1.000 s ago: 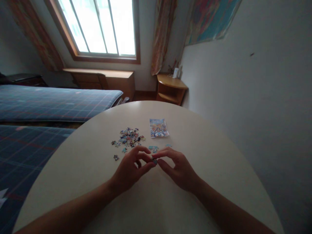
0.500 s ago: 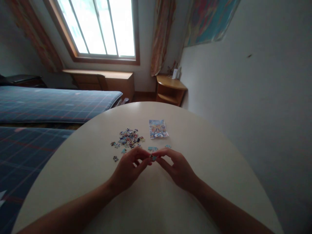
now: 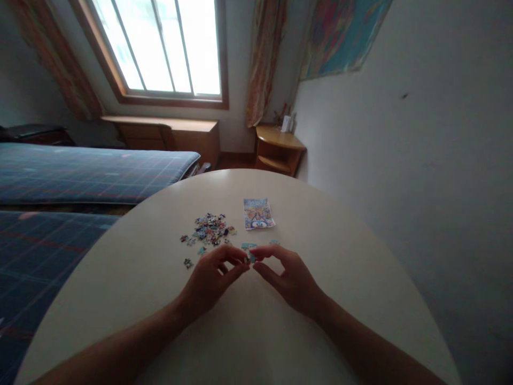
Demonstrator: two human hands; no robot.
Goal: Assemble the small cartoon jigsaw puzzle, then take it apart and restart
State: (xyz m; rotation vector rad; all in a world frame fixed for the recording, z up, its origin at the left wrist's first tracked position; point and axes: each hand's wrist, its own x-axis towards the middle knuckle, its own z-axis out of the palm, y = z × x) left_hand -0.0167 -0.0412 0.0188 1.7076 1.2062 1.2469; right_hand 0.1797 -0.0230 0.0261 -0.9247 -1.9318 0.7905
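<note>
Between my two hands, low over the table, are small puzzle pieces [image 3: 252, 258], light blue and dark, partly covered by fingertips. My left hand [image 3: 214, 272] pinches them from the left with thumb and fingers. From the right, my right hand [image 3: 286, 272] has its fingers curled around the light blue part, thumb just under it. Just beyond the fingers lie joined light blue pieces [image 3: 249, 246] and another light blue piece [image 3: 274, 242], both partly hidden. A heap of mixed puzzle pieces [image 3: 211, 229] is to the left, with a loose piece [image 3: 188, 263] nearer me.
A picture sheet [image 3: 258, 214] with a penguin lies past the hands on the round white table [image 3: 320, 224]. Beds with plaid covers [image 3: 92, 171] stand to the left. A wall [image 3: 420, 176] runs along the right, and a corner shelf [image 3: 280, 140] stands behind the table.
Both hands stay together at the same spot. The right thumb has come slightly away from the pieces, and the fingers have shifted a little. The whole view has moved slightly.
</note>
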